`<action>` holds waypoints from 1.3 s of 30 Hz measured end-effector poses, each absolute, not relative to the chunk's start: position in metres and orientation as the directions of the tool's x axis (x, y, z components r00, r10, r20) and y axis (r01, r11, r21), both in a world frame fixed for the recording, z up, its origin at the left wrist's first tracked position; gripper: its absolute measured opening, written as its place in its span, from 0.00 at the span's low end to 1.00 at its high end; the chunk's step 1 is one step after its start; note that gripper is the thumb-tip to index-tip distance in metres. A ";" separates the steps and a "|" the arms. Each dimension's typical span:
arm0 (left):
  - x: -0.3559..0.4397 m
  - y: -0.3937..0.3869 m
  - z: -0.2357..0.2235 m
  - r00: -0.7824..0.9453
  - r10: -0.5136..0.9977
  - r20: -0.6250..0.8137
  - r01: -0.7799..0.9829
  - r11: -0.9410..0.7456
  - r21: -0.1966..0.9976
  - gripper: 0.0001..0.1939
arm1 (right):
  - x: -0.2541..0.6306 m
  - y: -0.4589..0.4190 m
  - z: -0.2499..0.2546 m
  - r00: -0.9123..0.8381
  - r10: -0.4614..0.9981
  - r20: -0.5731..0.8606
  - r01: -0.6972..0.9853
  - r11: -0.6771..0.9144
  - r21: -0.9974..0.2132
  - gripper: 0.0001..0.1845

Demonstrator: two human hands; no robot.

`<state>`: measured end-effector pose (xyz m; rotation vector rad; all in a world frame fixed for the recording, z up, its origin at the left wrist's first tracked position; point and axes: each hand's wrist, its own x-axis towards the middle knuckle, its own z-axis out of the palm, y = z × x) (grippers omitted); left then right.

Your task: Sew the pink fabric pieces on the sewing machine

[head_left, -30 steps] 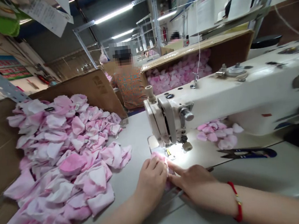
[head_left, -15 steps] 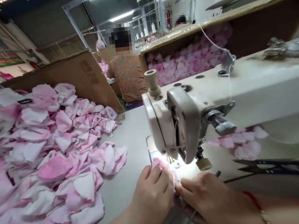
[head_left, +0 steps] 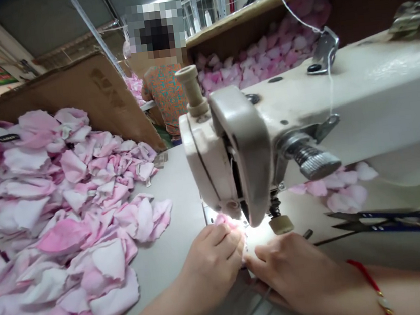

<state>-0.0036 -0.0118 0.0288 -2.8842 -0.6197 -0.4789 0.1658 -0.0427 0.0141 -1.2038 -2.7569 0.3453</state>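
Note:
A small pink fabric piece lies under the lit head of a sewing machine, mostly covered by my fingers. My left hand is closed over it, knuckles up, just in front of the needle area. To its right, my right hand has curled fingers, their tips pinched at the fabric's near edge beside the left fingers. The needle and presser foot are hidden by the machine head and glare. A red cord bracelet circles my right wrist.
A large heap of pink and white fabric pieces covers the left of the table. Blue-handled thread snips and several pink petal-shaped pieces lie right of the machine head. Behind are cardboard panels and a seated person.
The camera view has tipped down and come closer, so the machine looks larger. Both hands stay at the fabric by the needle area; the right thumb sits slightly farther from the left hand.

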 end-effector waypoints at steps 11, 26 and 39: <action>-0.005 -0.008 0.034 0.861 0.377 0.343 0.411 -0.911 -0.029 0.15 | 0.170 -0.040 0.026 -0.663 0.744 -0.086 0.742 0.638 -0.204 0.06; -0.009 -0.010 0.030 0.839 0.449 0.307 0.453 -0.890 0.063 0.15 | 0.178 -0.039 0.029 -0.650 0.752 -0.107 0.752 0.616 -0.233 0.10; -0.007 -0.038 0.012 0.793 0.511 0.332 0.578 -0.803 -0.144 0.17 | 0.209 -0.021 0.023 -0.456 0.881 0.124 0.885 0.464 -0.040 0.11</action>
